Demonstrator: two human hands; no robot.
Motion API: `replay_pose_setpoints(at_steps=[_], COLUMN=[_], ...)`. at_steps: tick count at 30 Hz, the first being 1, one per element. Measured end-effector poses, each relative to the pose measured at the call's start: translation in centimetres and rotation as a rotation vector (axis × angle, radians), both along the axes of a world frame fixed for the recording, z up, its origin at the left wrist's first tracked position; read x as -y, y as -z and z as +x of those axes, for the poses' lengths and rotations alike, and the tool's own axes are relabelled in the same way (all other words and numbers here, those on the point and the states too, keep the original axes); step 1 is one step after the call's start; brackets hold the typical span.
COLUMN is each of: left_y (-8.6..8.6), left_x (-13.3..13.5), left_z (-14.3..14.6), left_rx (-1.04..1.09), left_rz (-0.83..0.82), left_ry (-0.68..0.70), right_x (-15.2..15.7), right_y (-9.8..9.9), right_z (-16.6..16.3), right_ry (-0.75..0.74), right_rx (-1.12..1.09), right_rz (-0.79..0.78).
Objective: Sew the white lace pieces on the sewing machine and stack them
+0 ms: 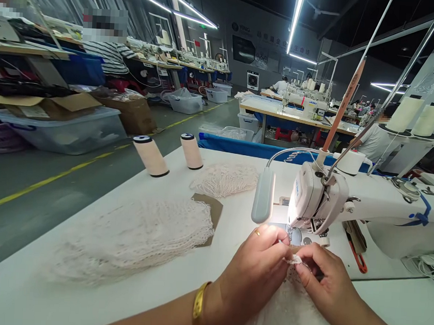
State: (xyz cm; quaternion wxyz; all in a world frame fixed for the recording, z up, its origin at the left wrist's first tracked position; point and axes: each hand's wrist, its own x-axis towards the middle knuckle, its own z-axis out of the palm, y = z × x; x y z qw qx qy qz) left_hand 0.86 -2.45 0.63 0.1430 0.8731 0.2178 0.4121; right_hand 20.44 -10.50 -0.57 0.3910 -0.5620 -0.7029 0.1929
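Note:
Just in front of the needle of a white sewing machine (310, 196), both hands pinch the edge of a piece of white lace fabric (280, 309). My left hand (257, 266), with a ring and a gold bangle at the wrist, has its fingers closed on the lace from the left. From the right, my right hand (325, 279) grips the same edge between thumb and fingers. A small folded bit of the lace shows between the fingertips; the rest hangs down toward me. A grey lamp (263, 194) lights the needle area.
Left on the white table (128, 184) lies a stack of lace pieces (137, 231), partly over brown card (216, 213). A smaller lace pile (225, 179) and two thread cones (151, 156) stand behind. Red-handled scissors (359, 257) lie right of the machine head. Other people sit at machines beyond.

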Motion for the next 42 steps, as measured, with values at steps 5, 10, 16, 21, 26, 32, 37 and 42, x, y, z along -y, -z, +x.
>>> replay_pose_setpoints(at_steps=[5,10,16,21,26,32,37,42], left_y=[-0.1,-0.6,-3.2,-3.2,-0.4,1.3,1.7,1.9], left_x=[0.0,-0.1,3.2,3.1,-0.3,-1.2,-1.3,-1.4], left_z=[-0.1,-0.1,-1.7,-0.9,0.9,0.5,0.1,0.2], left_rx=[-0.005,0.008,-0.115,-0.222,-0.382,-0.359,-0.320,-0.302], left_rz=[-0.123,-0.215,-0.582,-0.726,-0.371,0.111,0.208,0.191], left_ry=[0.065,0.120,0.280,0.311,-0.029,0.001,0.076,0.054], right_x=[-0.1,-0.1,3.9,2.1,-3.1,-4.4,-2.8,-0.5], right_y=[0.3,-0.4,-5.0,-5.7,-3.5,-3.1,-2.2,-0.8], right_z=[0.0,-0.1,1.0,1.3,-0.5,-1.5,-0.6,-0.3], right_ry=[-0.021,-0.029,-0.155,-0.160,0.105,0.187,0.175,0.039], right_rx=[-0.036,-0.127,-0.352,-0.291,0.183,0.288,0.456,0.704], right_rz=[0.038,0.000,-0.481,-0.601,-0.476,-0.463,-0.298,0.269])
